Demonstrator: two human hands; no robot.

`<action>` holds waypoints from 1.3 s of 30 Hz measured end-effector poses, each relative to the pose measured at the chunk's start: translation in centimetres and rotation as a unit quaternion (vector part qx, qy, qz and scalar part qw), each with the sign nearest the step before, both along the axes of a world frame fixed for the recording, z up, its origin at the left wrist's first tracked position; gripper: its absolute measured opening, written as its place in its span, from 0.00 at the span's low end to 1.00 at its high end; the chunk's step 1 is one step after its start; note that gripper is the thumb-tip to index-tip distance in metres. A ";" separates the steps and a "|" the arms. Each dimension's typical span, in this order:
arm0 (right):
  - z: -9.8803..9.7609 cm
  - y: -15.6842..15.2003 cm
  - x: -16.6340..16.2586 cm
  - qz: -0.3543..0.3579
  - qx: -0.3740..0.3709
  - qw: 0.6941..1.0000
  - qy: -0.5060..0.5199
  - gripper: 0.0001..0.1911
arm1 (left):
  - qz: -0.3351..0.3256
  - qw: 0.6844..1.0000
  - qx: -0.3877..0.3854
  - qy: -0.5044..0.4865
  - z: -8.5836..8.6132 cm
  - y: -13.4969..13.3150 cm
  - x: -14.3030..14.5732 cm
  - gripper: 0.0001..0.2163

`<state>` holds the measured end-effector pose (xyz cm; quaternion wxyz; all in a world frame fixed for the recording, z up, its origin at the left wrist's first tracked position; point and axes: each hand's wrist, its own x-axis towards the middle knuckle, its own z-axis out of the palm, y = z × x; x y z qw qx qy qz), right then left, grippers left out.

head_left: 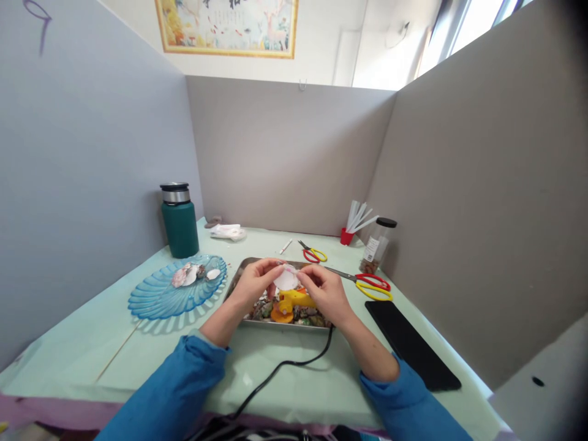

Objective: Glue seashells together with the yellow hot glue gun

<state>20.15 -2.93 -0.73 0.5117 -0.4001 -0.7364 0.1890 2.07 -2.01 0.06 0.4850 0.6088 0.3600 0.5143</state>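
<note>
A white seashell (286, 280) with pinkish marks near its top is held up between my two hands. My left hand (256, 283) pinches its left edge with thumb and fingers. At the other edge, my right hand (325, 291) is closed on the same shell, its thumb and fingertips near the top. Just below lies a yellow and orange glue gun (296, 299) on a metal tray (287, 327) filled with mixed shells or stones. A black cord (280, 365) runs from the tray toward the table's front edge. My hands partly cover the tray.
On the left, a blue scalloped plate (156, 300) bears several shells (190, 274), with a green bottle (179, 226) behind. A thin stick (118, 351) lies in front. Rightward are two scissors (373, 286), a jar (377, 245), a red cup of white sticks (346, 236) and a black slab (411, 343).
</note>
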 end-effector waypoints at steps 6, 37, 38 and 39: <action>0.2 -0.6 -0.1 -0.037 0.090 0.994 -0.059 0.11 | 0.017 1.000 0.001 0.007 0.1 -0.1 0.0 0.16; -0.6 0.7 0.3 -0.021 0.002 0.999 -0.024 0.15 | -0.020 0.998 -0.065 -0.004 -0.6 0.6 -0.3 0.15; -0.5 0.7 0.4 -0.018 0.000 0.999 -0.037 0.16 | -0.003 0.998 -0.067 -0.008 -0.6 0.7 -0.4 0.14; -0.4 0.7 0.6 -0.018 0.000 0.998 -0.054 0.17 | 0.014 0.997 -0.068 -0.015 -0.6 0.8 -0.5 0.14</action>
